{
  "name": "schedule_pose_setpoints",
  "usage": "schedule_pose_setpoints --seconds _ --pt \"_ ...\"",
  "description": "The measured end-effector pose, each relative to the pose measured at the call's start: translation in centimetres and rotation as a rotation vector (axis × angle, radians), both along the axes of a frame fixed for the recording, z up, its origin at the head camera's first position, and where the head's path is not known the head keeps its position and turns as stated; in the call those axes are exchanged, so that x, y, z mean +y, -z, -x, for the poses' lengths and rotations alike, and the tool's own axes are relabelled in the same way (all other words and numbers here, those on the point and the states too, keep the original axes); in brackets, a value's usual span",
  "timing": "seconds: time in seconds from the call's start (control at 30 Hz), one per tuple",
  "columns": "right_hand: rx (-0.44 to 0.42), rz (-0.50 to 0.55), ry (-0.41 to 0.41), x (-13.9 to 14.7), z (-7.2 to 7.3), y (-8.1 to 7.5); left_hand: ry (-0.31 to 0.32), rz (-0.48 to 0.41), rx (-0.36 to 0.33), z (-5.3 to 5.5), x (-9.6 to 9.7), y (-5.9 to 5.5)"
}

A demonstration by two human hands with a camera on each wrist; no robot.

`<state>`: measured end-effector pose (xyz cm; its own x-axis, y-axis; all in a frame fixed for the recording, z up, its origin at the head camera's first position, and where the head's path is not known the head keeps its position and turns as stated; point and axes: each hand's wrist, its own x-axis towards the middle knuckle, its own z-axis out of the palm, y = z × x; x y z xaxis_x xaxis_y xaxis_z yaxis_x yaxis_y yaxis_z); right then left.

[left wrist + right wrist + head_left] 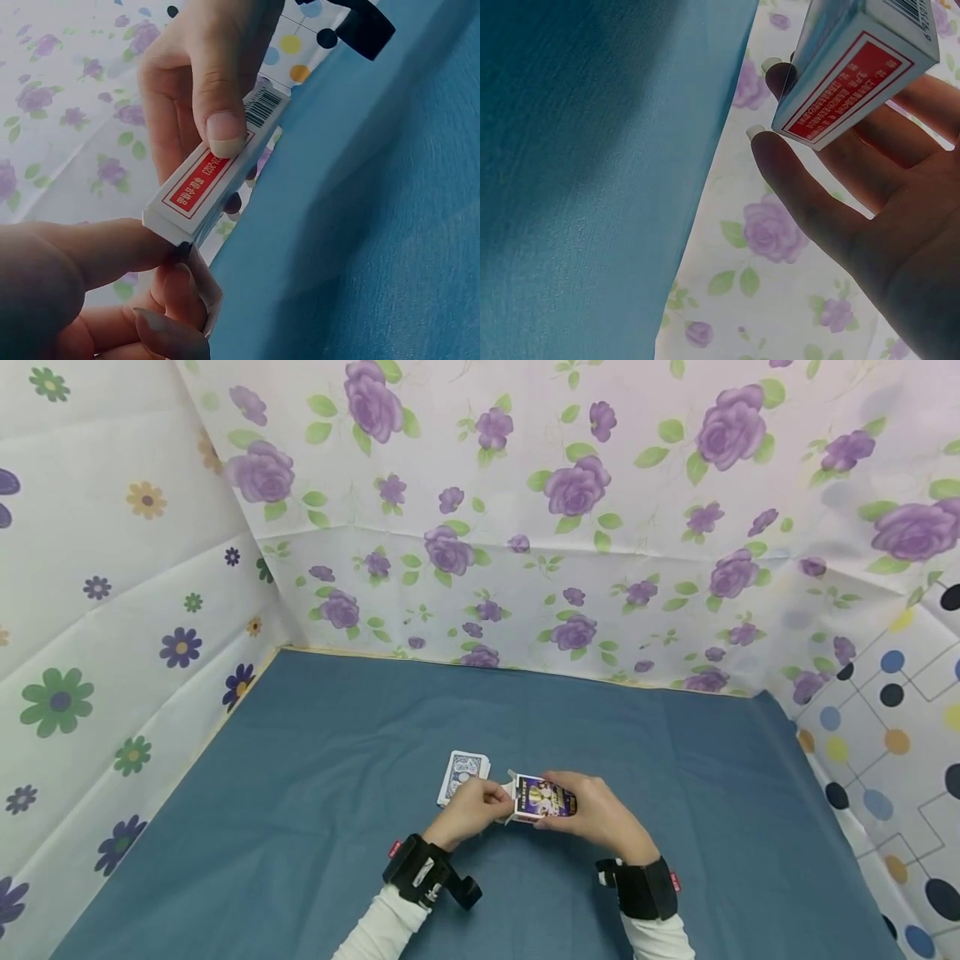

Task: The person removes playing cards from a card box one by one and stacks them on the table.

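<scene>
My right hand point(600, 814) grips a small playing-card box point(546, 797) with a dark purple and yellow picture on its broad face. The box's narrow side, white with a red label, shows in both wrist views. Its left end stands open with the flap point(204, 289) folded out. At that end my left hand point(471, 812) pinches the flap between thumb and fingers. A deck of playing cards point(463, 768) with blue-and-white patterned backs lies on the table just beyond my left hand, which overlaps its near corner.
A blue cloth point(337, 793) covers the table. Behind it hangs a sheet with purple roses point(576, 485); flowered and dotted sheets stand at the left and right. Each wrist wears a black strap with a camera point(427, 872).
</scene>
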<state>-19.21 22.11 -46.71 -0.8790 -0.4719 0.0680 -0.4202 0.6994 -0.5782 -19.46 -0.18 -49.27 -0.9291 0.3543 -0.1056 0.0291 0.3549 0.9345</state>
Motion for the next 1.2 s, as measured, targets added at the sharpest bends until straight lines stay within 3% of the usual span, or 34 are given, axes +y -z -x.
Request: schedule_pose_setpoints --seconds 0.3,0.83,1.03,1.2 --pt "0.005 -0.003 0.016 0.2 0.1 0.1 0.03 -0.093 -0.045 0.2 -1.1 -0.3" --pt "0.007 -0.025 0.02 0.1 0.0 0.1 -0.095 -0.241 -0.171 0.3 -3.6 -0.4" --pt "0.001 -0.024 0.023 0.0 0.0 0.1 -0.12 -0.279 -0.163 0.5 -4.7 -0.6" --pt "0.011 -0.025 0.02 0.0 0.0 0.0 -0.176 -0.294 -0.146 0.8 -5.6 -0.6"
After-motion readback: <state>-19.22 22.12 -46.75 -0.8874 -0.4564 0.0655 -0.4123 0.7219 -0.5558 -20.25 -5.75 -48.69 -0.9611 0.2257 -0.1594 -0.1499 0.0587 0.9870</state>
